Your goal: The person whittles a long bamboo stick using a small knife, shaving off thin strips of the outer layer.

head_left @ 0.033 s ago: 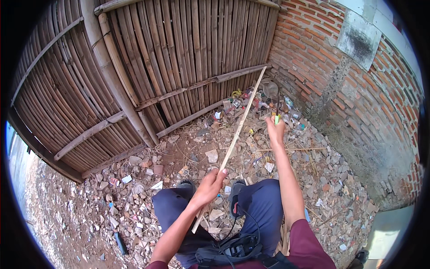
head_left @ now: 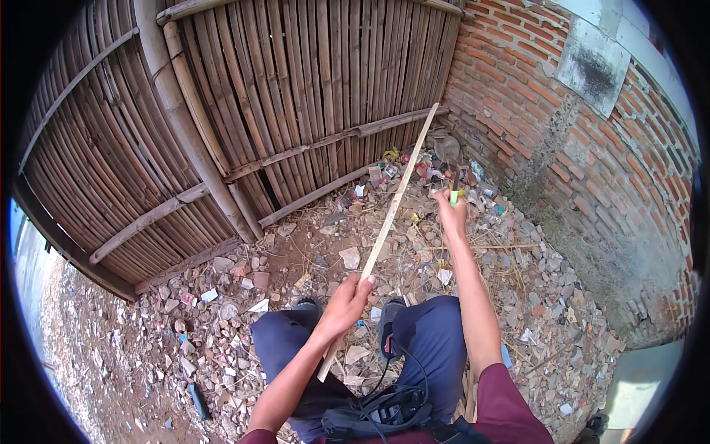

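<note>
A long, pale bamboo strip point(head_left: 400, 194) slants from between my knees up toward the corner of the walls. My left hand point(head_left: 345, 305) is closed round its lower part, thumb on top, with a short end sticking out below the hand. Farther out and to the right, my right hand point(head_left: 452, 215) grips a knife point(head_left: 454, 197) by its bright green handle. The dark blade points away from me. A gap separates the knife from the strip, to the right of the strip's upper half.
A bamboo-slat wall point(head_left: 310, 81) meets a brick wall point(head_left: 525, 96) at the far corner. Rubble and litter point(head_left: 244, 325) cover the ground. A thin stick point(head_left: 510, 246) lies beyond my right knee. Black cords and a pouch point(head_left: 377, 414) rest at my lap.
The strip's far end has swung slightly up and left. My right hand has shifted a little left with the knife, whose blade shows more broadly. My left hand stays nearly in place.
</note>
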`<control>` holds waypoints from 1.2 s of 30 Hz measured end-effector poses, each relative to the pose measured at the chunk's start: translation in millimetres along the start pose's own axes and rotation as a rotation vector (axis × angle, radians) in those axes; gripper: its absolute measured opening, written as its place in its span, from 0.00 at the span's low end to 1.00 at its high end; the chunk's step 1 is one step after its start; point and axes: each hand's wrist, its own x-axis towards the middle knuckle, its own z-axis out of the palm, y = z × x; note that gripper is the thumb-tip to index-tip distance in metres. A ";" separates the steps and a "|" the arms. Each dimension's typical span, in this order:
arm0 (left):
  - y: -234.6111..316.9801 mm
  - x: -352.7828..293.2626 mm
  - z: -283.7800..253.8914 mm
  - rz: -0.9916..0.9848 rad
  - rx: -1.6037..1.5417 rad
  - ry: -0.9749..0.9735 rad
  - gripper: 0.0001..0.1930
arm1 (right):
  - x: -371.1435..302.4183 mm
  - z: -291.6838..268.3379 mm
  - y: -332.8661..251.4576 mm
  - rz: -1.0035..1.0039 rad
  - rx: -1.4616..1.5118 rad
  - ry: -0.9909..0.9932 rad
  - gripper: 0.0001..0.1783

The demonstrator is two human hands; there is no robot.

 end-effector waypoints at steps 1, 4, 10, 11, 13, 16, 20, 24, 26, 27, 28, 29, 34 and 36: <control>1.6 5.7 0.3 0.023 0.008 0.066 0.27 | -12.1 10.1 -13.5 0.001 0.000 -0.005 0.14; 23.5 15.4 -2.1 0.099 0.099 0.190 0.23 | -51.8 37.3 -56.7 0.213 0.352 -0.213 0.16; 6.7 44.4 11.0 0.247 0.128 0.233 0.20 | -66.5 42.1 -55.0 0.210 0.369 -0.361 0.20; 1.1 45.1 12.9 0.256 0.140 0.232 0.19 | -67.7 44.1 -51.7 0.175 0.347 -0.341 0.17; -10.1 46.1 19.7 0.308 0.155 0.262 0.19 | -67.4 45.0 -49.6 0.154 0.302 -0.330 0.16; -18.8 45.3 30.3 0.319 0.178 0.272 0.19 | -70.8 41.3 -50.3 0.139 0.228 -0.287 0.13; 2.5 37.3 27.0 0.121 0.238 0.182 0.21 | -74.4 41.6 -45.7 0.045 0.153 -0.316 0.10; 12.6 38.5 15.5 0.309 0.272 0.334 0.33 | -90.4 57.3 -47.8 0.032 0.145 -0.359 0.09; 17.1 42.5 10.1 0.315 0.296 0.407 0.32 | -97.8 62.9 -51.8 0.040 0.162 -0.392 0.08; 12.9 45.7 9.8 0.297 0.247 0.409 0.28 | -101.1 62.8 -49.8 0.033 0.142 -0.418 0.08; 6.2 49.1 9.7 0.293 0.246 0.415 0.28 | -102.2 62.6 -49.3 0.024 0.123 -0.443 0.08; -0.3 52.0 9.8 0.245 0.225 0.348 0.23 | -101.2 62.4 -49.7 0.026 0.123 -0.449 0.08; 1.2 40.8 -0.6 0.209 -0.033 0.267 0.20 | -102.6 60.1 -68.0 -0.191 -0.073 -0.558 0.11; -5.4 39.2 -4.5 0.212 0.008 0.298 0.19 | -99.5 54.1 -70.2 -0.308 -0.215 -0.526 0.11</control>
